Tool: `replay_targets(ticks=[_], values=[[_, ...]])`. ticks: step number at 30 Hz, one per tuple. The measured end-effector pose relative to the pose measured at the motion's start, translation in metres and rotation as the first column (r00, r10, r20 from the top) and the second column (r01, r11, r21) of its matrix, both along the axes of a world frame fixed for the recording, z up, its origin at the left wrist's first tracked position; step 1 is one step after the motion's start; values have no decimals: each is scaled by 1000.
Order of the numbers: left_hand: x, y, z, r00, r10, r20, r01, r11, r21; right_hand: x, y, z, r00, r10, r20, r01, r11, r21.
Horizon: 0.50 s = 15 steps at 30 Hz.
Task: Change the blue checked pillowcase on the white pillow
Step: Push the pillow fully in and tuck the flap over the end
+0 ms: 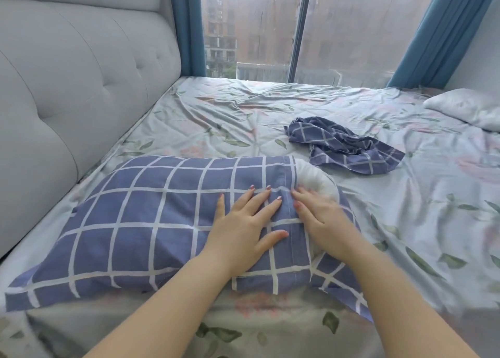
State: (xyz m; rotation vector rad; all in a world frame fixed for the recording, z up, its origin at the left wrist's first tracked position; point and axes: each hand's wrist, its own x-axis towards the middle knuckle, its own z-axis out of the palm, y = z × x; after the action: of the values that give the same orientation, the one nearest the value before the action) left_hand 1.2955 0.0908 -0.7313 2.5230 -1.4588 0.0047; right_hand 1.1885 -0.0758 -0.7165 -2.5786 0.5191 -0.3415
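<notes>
A blue checked pillowcase (pixel 140 222) covers most of a white pillow (pixel 316 180), whose bare end bulges out of the case's open right side. My left hand (pixel 243 227) lies flat on the case near that opening, fingers straight and spread. My right hand (pixel 319 217) rests at the opening's edge, its fingers touching the hem and the pillow's white end. A second blue checked pillowcase (pixel 343 146) lies crumpled on the bed beyond the pillow.
The bed has a pale floral sheet (pixel 405 222), rumpled. A grey padded headboard (pixel 67 87) runs along the left. Another white pillow (pixel 468 108) lies at the far right. A large window (pixel 297 27) with blue curtains stands behind the bed.
</notes>
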Motion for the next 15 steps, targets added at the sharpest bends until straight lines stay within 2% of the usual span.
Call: replay_targets(ticks=[3,5,7,9,12,14,15], values=[[3,-6,-8,996,67,-61,-62,996,67,10,13,-2,928,78,-364,-10,983,185],[2,-8,-12,991,90,-94,-80,992,100,14,18,1,890,53,-454,45,978,202],[1,-9,-10,987,104,-122,-94,992,85,15,17,5,912,11,-410,112,955,276],[2,-10,-7,985,102,-139,-97,994,43,10,6,10,942,-44,-333,189,889,417],[6,-10,-6,986,99,-131,-100,995,2,-8,-7,15,944,-154,-292,294,797,528],[8,-10,-8,989,95,-118,-100,994,-36,-14,-11,15,960,-231,-160,281,769,575],[8,-11,-9,991,85,-107,-93,994,-65,-14,-13,14,955,-297,-22,257,784,566]])
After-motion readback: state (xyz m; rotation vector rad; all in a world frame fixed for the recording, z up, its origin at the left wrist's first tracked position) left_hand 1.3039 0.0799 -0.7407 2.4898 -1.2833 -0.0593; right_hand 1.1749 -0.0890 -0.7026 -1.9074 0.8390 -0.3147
